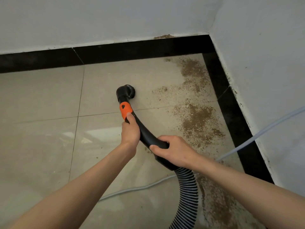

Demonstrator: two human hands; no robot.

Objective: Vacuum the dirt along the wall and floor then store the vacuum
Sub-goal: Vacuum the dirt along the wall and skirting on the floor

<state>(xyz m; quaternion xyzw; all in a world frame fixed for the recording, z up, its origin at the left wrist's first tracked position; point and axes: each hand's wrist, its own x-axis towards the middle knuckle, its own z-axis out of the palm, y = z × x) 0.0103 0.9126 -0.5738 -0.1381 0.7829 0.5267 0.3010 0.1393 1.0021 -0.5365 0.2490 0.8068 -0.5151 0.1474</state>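
the left hand (pixel 130 129) is curled around the black curved wand (pixel 145 133) just below its orange collar (pixel 125 110), thumb lying up on the orange; the right hand (pixel 171 151) wraps the wand's lower end, nearer the body, where the ribbed hose (pixel 188 192) joins and trails down past the right forearm. just ahead of the left hand the round brush nozzle (pixel 127 91) sits low over pale floor tile (pixel 49 100); whether its bristles touch cannot be told. the vacuuming step looks to be in hand and far from done: brown dirt (pixel 196 116) lies to the right of both hands along the black skirting (pixel 231 104), with more up in the corner (pixel 189 68) and on the wall edge (pixel 163 37). next, both hands likely need to swing the nozzle rightward into it. a pale cord (pixel 264 131) runs beyond the right hand.
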